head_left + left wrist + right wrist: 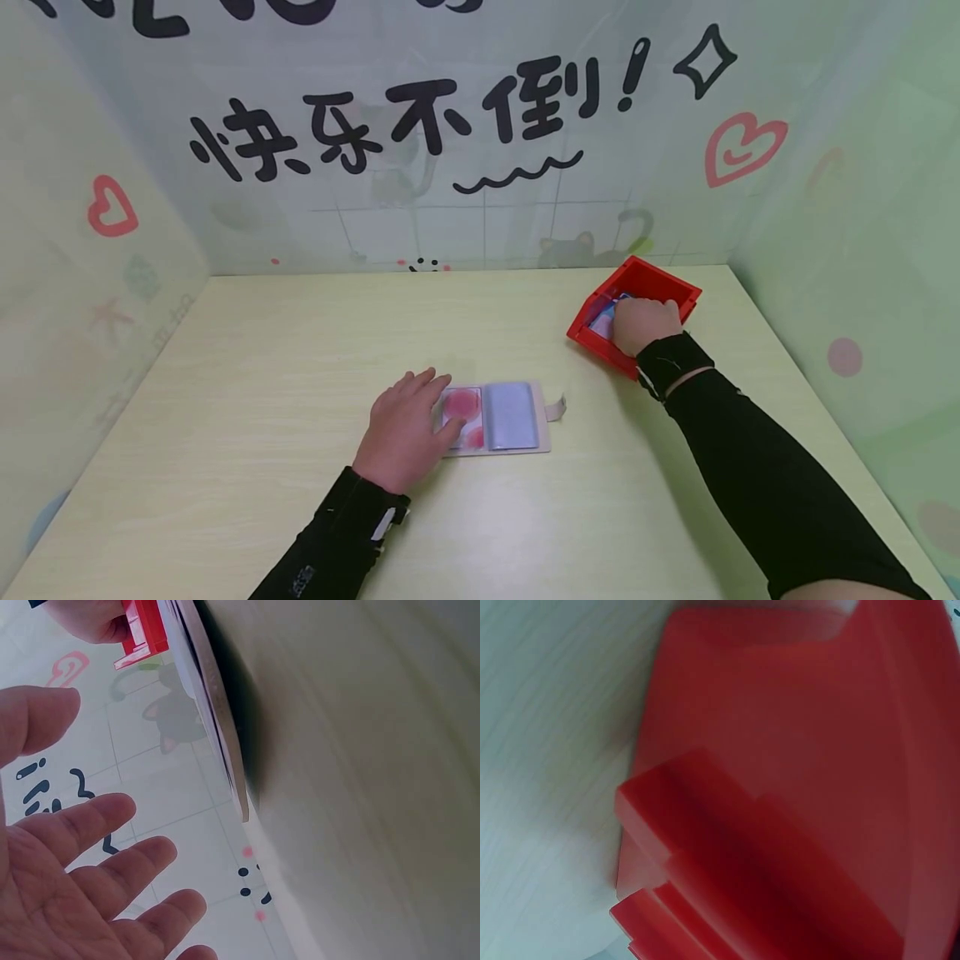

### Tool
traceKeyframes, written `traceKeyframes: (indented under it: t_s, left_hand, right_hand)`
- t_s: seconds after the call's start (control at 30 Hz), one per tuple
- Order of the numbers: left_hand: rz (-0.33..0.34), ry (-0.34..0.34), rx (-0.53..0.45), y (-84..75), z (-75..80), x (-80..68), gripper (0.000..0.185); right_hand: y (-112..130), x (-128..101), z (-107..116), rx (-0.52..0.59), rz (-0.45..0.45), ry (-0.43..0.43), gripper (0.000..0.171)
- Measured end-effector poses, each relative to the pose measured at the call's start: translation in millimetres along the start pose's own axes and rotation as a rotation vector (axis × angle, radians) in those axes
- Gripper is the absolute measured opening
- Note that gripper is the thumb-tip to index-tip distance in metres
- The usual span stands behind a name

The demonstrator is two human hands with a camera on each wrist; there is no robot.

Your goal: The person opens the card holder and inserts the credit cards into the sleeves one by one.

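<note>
A small card album (512, 417) lies spread on the table, with a pink-patterned card (461, 406) in its left page and a pale lilac sleeve on its right. My left hand (401, 429) is at the album's left side, fingers extended and thumb over the card; the left wrist view shows the spread fingers (142, 862) beside the album's edge (225, 727). Farther right, my right hand (647, 323) reaches into a red box (660, 283) beside some blue-and-pink cards (602, 321). The box hides its fingertips. Only the box's red wall (780, 735) fills the right wrist view.
A light wooden table (300, 333) runs back to a printed wall panel (420, 225) with black lettering. Side panels (847, 275) border it left and right. A short strap (556, 409) sticks out from the album's right edge.
</note>
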State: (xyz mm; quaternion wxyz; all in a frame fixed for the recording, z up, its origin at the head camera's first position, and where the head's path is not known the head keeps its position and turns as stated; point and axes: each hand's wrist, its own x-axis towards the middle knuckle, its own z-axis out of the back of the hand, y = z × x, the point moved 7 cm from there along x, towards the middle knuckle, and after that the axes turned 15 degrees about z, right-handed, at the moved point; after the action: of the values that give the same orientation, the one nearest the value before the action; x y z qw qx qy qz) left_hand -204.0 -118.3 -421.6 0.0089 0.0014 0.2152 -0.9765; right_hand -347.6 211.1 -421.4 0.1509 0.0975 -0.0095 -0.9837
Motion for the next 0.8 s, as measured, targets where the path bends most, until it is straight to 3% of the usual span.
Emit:
traceKeyframes:
  t_s: [0.8]
  left_hand:
    - [0.018, 0.010, 0.003, 1.5, -3.2, -2.6, 0.059]
  right_hand:
    - [0.9, -4.0, -0.9, 0.005, -0.011, -0.004, 0.030]
